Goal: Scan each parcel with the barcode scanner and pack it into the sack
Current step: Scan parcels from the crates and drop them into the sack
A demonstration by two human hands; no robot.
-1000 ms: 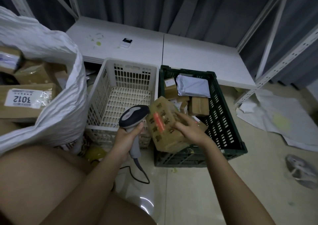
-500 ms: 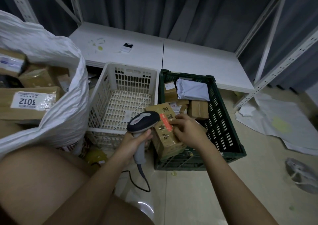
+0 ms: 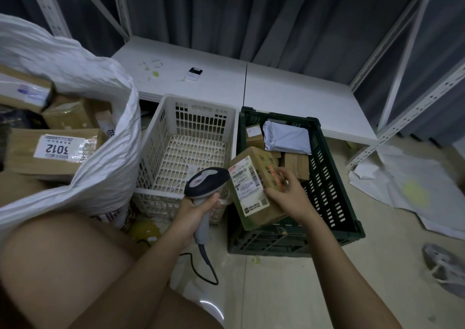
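Since 0.5 s ago, parcel turned, label facing up.

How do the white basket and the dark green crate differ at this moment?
The white basket shows only its bare slotted floor; the dark green crate holds cardboard parcels and a grey mailer bag. The basket stands left of the crate, next to the sack. Both are perforated plastic, open-topped, and stand on the floor.

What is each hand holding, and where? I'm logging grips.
Left hand grips the grey handheld barcode scanner by its handle. Right hand holds the brown cardboard parcel by its right side.
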